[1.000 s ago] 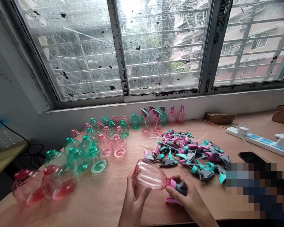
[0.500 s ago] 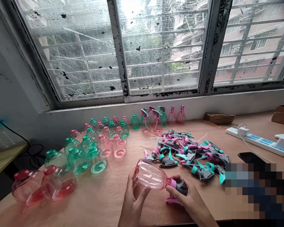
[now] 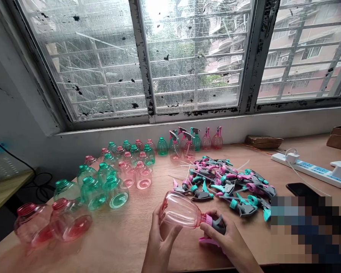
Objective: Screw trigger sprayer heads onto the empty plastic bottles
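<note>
Low over the table's front, my left hand (image 3: 161, 237) is closed around the body of a clear pink spray bottle (image 3: 180, 210). The bottle lies on its side in the air, its neck pointing right. A grey and pink trigger sprayer head (image 3: 216, 224) sits at the neck, gripped by my right hand (image 3: 227, 235) with the thumb by the pink collar. Whether the collar is fully tight I cannot tell. Just beyond my hands spreads a heap of loose trigger sprayer heads (image 3: 230, 180) in grey, pink and teal.
Several open pink and green bottles (image 3: 116, 193) stand in rows at the left. Bottles with sprayers fitted (image 3: 189, 146) stand by the window wall. A power strip (image 3: 309, 168), a black phone (image 3: 302, 189) and a brown package (image 3: 263, 141) lie at the right. A pixelated patch covers the lower right.
</note>
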`<action>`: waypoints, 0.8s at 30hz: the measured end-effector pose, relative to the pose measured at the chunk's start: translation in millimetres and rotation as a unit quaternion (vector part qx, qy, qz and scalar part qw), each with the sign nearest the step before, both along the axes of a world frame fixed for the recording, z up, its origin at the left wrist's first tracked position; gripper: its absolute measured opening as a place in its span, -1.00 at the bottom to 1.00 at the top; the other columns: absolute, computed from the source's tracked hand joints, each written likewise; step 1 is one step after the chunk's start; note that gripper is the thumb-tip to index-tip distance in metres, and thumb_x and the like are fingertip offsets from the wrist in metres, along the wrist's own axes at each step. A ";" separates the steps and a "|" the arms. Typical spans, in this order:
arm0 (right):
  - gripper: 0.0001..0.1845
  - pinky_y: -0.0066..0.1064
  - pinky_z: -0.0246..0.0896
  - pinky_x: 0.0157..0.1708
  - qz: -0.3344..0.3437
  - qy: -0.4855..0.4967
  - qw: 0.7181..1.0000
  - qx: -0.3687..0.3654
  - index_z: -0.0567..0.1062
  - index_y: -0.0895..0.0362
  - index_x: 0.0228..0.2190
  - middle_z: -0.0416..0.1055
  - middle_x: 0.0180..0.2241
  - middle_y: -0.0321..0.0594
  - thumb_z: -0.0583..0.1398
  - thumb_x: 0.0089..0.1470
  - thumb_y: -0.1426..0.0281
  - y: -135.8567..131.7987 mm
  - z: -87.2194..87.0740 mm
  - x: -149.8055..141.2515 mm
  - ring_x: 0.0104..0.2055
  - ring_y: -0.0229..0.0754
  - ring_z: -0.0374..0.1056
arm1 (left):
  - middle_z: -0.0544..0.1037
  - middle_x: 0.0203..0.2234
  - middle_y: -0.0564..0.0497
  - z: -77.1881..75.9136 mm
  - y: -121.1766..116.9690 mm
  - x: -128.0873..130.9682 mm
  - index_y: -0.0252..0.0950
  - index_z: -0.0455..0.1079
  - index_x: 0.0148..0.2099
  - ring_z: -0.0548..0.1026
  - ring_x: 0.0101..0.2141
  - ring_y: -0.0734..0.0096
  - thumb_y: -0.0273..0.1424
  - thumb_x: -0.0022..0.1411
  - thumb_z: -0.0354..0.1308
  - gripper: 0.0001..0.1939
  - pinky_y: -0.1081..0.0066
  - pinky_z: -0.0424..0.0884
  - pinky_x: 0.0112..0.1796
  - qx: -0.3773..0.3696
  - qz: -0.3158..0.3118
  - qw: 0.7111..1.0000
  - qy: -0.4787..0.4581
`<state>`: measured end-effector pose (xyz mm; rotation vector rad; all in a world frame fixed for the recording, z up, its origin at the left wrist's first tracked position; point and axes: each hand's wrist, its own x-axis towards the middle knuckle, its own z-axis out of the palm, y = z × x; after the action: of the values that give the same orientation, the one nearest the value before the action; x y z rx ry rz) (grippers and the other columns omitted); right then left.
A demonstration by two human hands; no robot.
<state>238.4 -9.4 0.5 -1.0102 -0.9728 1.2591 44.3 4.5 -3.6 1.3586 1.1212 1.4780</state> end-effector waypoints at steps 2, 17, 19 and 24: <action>-0.51 -0.28 0.61 -0.46 0.006 0.002 1.000 -0.002 0.53 0.16 -0.32 0.44 -0.46 -0.35 0.48 -0.13 0.07 0.6 -0.3 0.2 -0.44 -0.21 0.37 | 0.41 0.25 -0.19 0.8 0.3 -1.2 -0.17 0.22 0.30 0.32 0.27 -0.10 -0.07 0.17 0.32 -0.27 0.01 0.15 0.29 -0.013 -0.008 1.000 -0.003; -0.62 -0.22 0.61 -0.36 0.069 -0.015 0.997 -0.002 0.52 0.15 -0.30 0.41 -0.41 -0.34 0.45 -0.01 0.16 -0.5 0.6 4.9 -0.38 -0.20 0.36 | 0.28 0.34 -0.12 16.4 -7.9 -4.0 -0.12 0.15 0.36 0.25 0.31 -0.04 -0.15 0.23 0.32 -0.27 0.05 0.11 0.32 -0.010 -0.028 0.999 0.015; -0.62 -0.22 0.61 -0.37 0.068 -0.010 0.998 -0.001 0.51 0.14 -0.29 0.41 -0.42 -0.34 0.43 0.01 0.14 0.5 -0.5 5.6 -0.39 -0.19 0.37 | 0.21 0.38 -0.07 16.2 -7.8 -4.9 -0.07 0.15 0.37 0.21 0.34 -0.03 -0.18 0.23 0.32 -0.28 0.07 0.09 0.33 0.001 -0.024 0.999 0.032; -0.62 -0.39 0.52 -0.43 0.038 -0.018 0.999 0.025 0.51 0.15 -0.31 0.43 -0.52 -0.35 0.43 0.02 0.13 4.5 -3.4 7.5 -0.48 -0.26 0.33 | 0.30 0.32 -0.02 11.2 -5.3 -8.5 -0.03 0.25 0.31 0.23 0.32 -0.01 -0.22 0.21 0.35 -0.34 0.06 0.09 0.33 0.025 0.009 0.997 0.078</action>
<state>245.9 -4.9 -2.9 -0.9677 -1.0753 1.2757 35.9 -0.8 7.7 1.5234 1.2047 1.4415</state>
